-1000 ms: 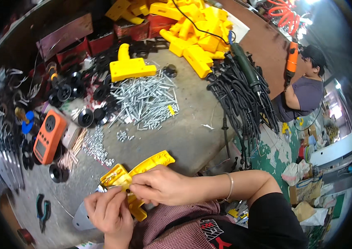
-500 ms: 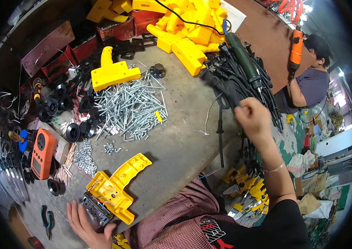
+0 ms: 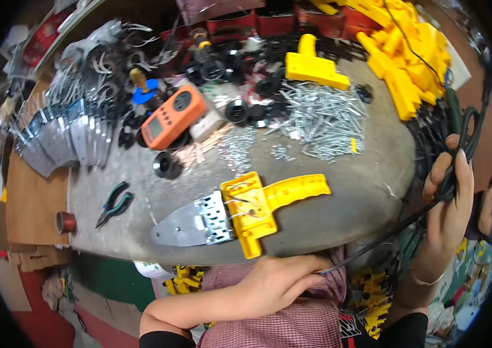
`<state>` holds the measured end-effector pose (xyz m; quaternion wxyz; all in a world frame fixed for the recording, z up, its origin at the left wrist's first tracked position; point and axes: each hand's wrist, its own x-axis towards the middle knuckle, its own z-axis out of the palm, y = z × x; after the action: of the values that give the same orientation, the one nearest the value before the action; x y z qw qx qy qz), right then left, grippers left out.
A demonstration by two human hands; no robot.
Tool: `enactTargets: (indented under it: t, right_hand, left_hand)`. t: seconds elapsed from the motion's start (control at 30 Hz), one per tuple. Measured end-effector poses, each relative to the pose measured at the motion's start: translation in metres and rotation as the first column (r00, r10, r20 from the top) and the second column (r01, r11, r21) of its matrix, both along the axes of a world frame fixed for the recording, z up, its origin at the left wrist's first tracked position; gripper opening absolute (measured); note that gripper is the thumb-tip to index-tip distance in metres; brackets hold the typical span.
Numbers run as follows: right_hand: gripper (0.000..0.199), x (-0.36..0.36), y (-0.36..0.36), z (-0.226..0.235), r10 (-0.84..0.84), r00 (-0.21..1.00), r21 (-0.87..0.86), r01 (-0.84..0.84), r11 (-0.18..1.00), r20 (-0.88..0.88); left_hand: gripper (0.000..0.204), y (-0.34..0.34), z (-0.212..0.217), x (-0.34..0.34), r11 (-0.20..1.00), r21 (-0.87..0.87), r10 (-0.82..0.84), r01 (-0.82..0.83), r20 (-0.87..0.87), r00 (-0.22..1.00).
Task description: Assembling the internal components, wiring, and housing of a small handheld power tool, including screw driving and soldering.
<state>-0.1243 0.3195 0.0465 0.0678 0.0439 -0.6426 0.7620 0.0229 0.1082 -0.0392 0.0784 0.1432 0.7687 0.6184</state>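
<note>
My right hand [image 3: 450, 200] is raised at the right, its fingers around a bundled black power cord [image 3: 471, 124]. From there the cord runs down to my left hand [image 3: 286, 281], which pinches its thin wire end in front of the table edge. Between the hands and the screws lies an opened yellow plastic handle shell [image 3: 256, 211], hollow side up, with thin wires inside. A pointed silver metal plate with a slotted bracket [image 3: 190, 223] extends from its left side. Neither hand touches the shell or plate.
Pliers [image 3: 114, 204], an orange meter [image 3: 174, 118] and a heap of long screws [image 3: 327, 122] lie on the table. Yellow shells [image 3: 405, 64] are piled at the far right. Metal plates [image 3: 63, 136] stand stacked at left. Another person's arm [image 3: 485, 211] shows at right.
My left hand has left the metal plate and now pinches the cord's end. The right hand has lifted the cord from the cable pile. The view has swung left.
</note>
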Motion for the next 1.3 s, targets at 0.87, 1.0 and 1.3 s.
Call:
enactTargets:
  t: [0.87,1.0,1.3]
  right_hand:
    - [0.008,0.03,-0.061,-0.066,0.792,0.599,0.578,-0.691,0.434,0.12]
    - [0.004,0.035,-0.06,-0.078,0.71,0.626,0.048,-0.76,0.648,0.322]
    - [0.002,0.029,-0.07,-0.083,0.722,0.643,-0.088,-0.729,0.679,0.255]
  left_hand:
    - [0.012,-0.106,0.055,0.005,0.678,-0.654,0.264,-0.337,-0.211,0.941]
    - [0.008,-0.142,0.032,-0.043,0.494,-0.696,0.309,-0.521,-0.42,0.853]
    - [0.011,-0.148,-0.026,-0.104,0.148,-0.74,0.184,-0.656,-0.631,0.753]
